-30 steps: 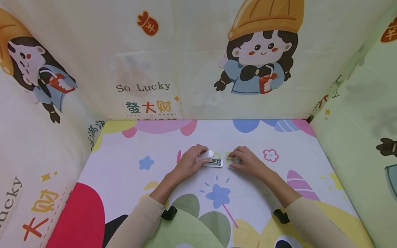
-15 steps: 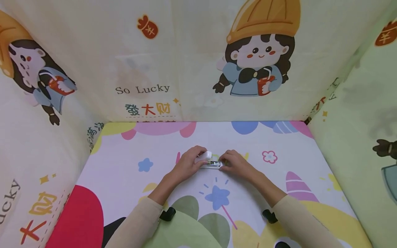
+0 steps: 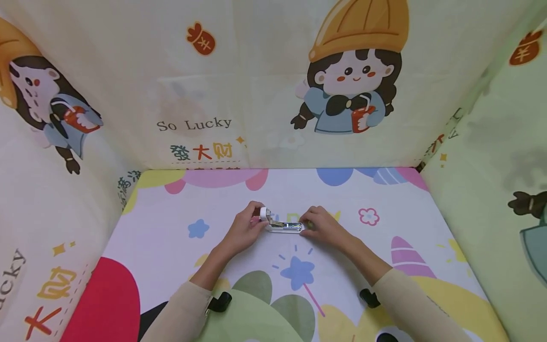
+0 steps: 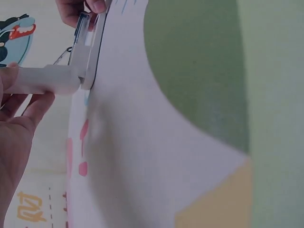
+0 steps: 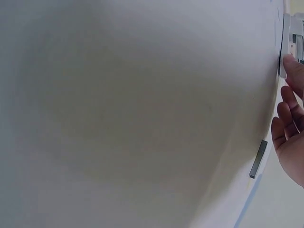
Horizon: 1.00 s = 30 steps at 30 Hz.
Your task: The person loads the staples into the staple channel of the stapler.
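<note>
Head view: stapler [image 3: 282, 228] lying near the middle of the table [image 3: 166, 256], between both hands, opened wide.
Base [image 3: 287, 231]: flat on the table, hinge end to the left, metal channel [image 3: 290, 225] exposed.
Lid [image 3: 264, 214]: swung up; left wrist view shows it standing roughly square to the base.
Left hand [image 3: 247, 227]: grasping the lid.
Right hand [image 3: 321, 223]: pinching the right end of the base.
Strip [image 5: 259, 159]: dark, narrow, near the right hand; looks to lie on the table, though the right wrist view is too soft to say what it is.
Sleeves [image 3: 414, 294]: beige, black mount [image 3: 220, 302] by each.
Blue star [image 3: 298, 273]: printed on the table cover, nearer side of the stapler.
Back cloth [image 3: 265, 104]: pale, cartoon figure [image 3: 350, 95] in an orange hat.
</note>
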Each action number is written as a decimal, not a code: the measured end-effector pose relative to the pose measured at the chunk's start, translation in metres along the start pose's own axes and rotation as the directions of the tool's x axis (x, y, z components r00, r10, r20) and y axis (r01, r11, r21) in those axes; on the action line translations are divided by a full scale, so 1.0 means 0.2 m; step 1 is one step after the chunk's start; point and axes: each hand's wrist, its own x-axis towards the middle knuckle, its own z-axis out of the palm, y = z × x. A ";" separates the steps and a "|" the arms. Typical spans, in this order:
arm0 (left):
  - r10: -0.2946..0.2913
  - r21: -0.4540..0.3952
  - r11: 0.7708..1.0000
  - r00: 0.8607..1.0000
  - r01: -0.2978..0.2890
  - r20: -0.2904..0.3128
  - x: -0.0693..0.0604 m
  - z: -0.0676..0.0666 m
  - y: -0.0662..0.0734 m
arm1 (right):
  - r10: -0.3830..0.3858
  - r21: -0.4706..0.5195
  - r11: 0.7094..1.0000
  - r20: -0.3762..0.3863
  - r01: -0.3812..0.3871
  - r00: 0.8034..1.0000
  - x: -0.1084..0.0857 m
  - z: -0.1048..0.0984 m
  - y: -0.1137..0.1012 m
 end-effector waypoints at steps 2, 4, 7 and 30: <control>-0.003 -0.009 1.000 1.000 0.003 -0.008 -0.01 -0.01 -0.01 | -0.009 0.002 1.000 -0.011 0.009 1.000 0.00 0.00 0.00; 0.001 -0.018 1.000 1.000 -0.001 -0.007 -0.01 -0.01 -0.02 | -0.014 0.002 1.000 -0.018 0.014 1.000 0.00 0.01 0.00; 0.010 -0.023 1.000 1.000 -0.010 -0.014 -0.01 -0.01 -0.03 | -0.019 0.010 1.000 -0.013 0.019 1.000 0.00 0.01 0.00; 0.028 -0.028 0.999 1.000 -0.027 0.013 -0.02 -0.02 -0.02 | 0.152 0.053 0.987 -0.016 -0.151 0.988 -0.21 -0.19 0.20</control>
